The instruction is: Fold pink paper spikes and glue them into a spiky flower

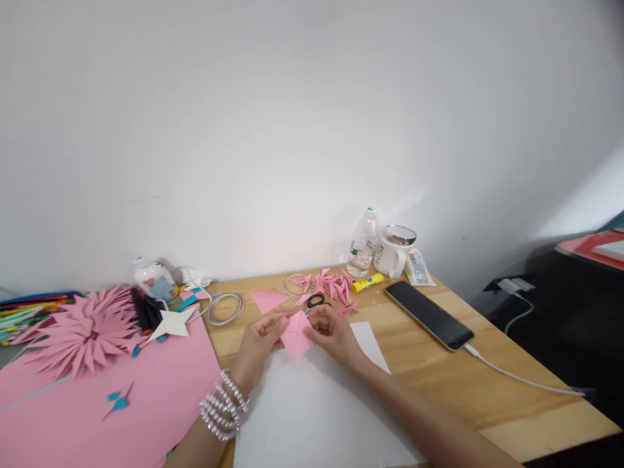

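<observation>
My left hand (257, 339) and right hand (331, 328) pinch the folded pink paper (296, 335) — fingers pressed together on its edges — above the tabletop (439, 370).

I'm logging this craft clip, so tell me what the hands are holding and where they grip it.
Both hands hold one folded pink paper piece: the left hand pinches its left edge, the right hand its right edge.

Matt pink paper (296, 338) on a smooth wooden table (487, 383), beside a glossy phone (429, 314)
</observation>
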Tool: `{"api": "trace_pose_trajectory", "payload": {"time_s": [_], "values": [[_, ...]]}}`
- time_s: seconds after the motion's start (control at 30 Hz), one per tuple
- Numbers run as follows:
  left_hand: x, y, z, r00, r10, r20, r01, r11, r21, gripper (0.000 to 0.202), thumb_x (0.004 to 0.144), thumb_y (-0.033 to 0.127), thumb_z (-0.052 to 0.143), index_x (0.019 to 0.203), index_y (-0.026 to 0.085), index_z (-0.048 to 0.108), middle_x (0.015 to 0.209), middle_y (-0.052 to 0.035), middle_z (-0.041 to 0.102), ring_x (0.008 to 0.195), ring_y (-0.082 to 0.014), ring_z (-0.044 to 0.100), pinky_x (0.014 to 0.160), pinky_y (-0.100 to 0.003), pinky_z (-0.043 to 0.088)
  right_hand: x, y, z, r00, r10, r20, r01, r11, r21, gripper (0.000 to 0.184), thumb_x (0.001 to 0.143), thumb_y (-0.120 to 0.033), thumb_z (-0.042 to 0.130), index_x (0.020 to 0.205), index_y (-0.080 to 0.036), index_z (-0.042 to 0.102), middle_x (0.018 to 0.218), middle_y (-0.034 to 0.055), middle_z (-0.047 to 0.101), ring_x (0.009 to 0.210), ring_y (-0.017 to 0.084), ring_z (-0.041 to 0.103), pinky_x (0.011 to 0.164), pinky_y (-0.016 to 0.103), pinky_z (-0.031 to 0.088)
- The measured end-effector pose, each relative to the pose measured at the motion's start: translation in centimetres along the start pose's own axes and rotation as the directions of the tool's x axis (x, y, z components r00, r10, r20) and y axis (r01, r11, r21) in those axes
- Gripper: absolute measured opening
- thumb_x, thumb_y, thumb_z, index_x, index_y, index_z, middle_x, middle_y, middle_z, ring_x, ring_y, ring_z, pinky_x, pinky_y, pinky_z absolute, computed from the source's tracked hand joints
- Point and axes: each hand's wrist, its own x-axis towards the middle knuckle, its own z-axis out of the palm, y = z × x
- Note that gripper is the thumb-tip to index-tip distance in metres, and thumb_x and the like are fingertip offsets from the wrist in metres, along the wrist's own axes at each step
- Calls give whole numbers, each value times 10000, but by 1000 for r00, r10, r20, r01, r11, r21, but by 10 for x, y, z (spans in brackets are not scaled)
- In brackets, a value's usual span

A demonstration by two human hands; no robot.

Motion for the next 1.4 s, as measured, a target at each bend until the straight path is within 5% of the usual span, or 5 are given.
{"api": "trace_pose_trajectory", "payload": {"time_s": [0.2, 0.43, 0.73, 1.03, 1.4], "values": [[-1, -3, 0, 999, -34, -24, 35, 998, 46, 221, 640, 330, 681, 663, 112, 654, 619, -49, 663, 566, -138, 585, 564, -246, 486, -1, 2, 0, 999, -21, -25, 18, 993, -120, 135, 713, -281, 597, 766, -159, 575, 671, 3, 571, 602, 115, 529, 543, 235, 401], [-2, -4, 4, 998, -27, 57, 16, 982, 188, 275, 647, 366, 661, 763, 116, 663, 582, -14, 609, 518, -116, 524, 487, -208, 398, -3, -4, 1, 998, -45, 40, 46, 999, -22, 239, 703, -291, 627, 892, -182, 530, 765, 23, 613, 681, 135, 575, 629, 275, 447], [2, -13, 2, 994, 40, -97, -30, 994, 106, 277, 644, 395, 648, 674, 125, 598, 509, 22, 543, 471, -103, 490, 476, -209, 391, -3, -3, 3, 1000, -17, -11, 17, 1000, 5, 362, 648, -282, 671, 951, -196, 493, 704, -22, 549, 622, 107, 545, 557, 230, 441], [-4, -5, 7, 989, -93, 114, 77, 987, 143, 250, 647, 375, 658, 655, 132, 601, 531, 19, 528, 463, -97, 471, 479, -215, 406, -2, -5, 0, 999, 25, -20, -24, 996, 89, 319, 678, -332, 653, 910, -189, 487, 669, -12, 599, 578, 113, 556, 552, 237, 435], [-4, -8, 6, 994, -73, 76, 58, 980, 192, 311, 649, 415, 634, 533, 136, 563, 495, 35, 452, 455, -85, 388, 453, -205, 356, -5, -5, 1, 999, -43, 31, 46, 993, -104, 138, 689, -220, 607, 810, -178, 658, 853, 59, 672, 791, 193, 606, 684, 307, 469]]}}
